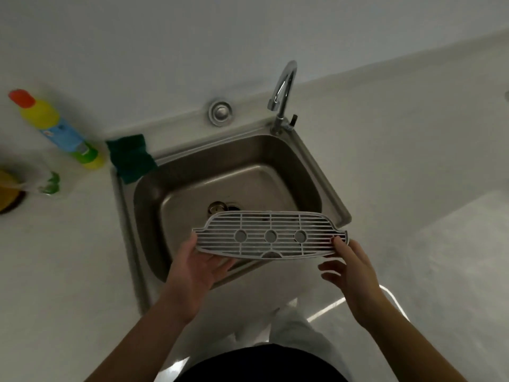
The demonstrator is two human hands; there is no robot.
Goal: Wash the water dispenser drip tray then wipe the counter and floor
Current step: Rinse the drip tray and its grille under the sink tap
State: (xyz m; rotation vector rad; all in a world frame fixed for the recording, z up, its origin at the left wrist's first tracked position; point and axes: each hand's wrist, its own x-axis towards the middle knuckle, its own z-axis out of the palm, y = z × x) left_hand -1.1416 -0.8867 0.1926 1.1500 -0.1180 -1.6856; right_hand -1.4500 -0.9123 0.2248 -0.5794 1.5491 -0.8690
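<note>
A: Status? Where's the drip tray [271, 235] sitting?

B: It's hovering flat over the near edge of the sink [305, 153], grate side up, at about 6 o'clock from the drain [220, 208]. The left hand [199, 264] is cupping it from under its left end, thumb over the rim. The right hand [351, 271] is only touching the right end with 1 or 2 fingertips, the rest of the fingers spread and loose. So 1 real grip, 1 light steady.

A: Advice for the wash step?

B: I'd be closing the right hand on the end tab first, since a slotted tray will likely get slick once wet. Then moving it toward 12 o'clock, under the faucet [283, 92], which isn't running as far as I can tell. The green sponge [131, 158] is lying on the sink rim at 10 o'clock, the detergent bottle [59, 128] just beyond it.

A: How's the tray looking?

B: Pale grey plastic, long, with curved ends, thin horizontal slats and 3 round recesses in a row across the middle. Light is dim, so I can't tell grime from shadow. Slats will want scrubbing along their length.
</note>
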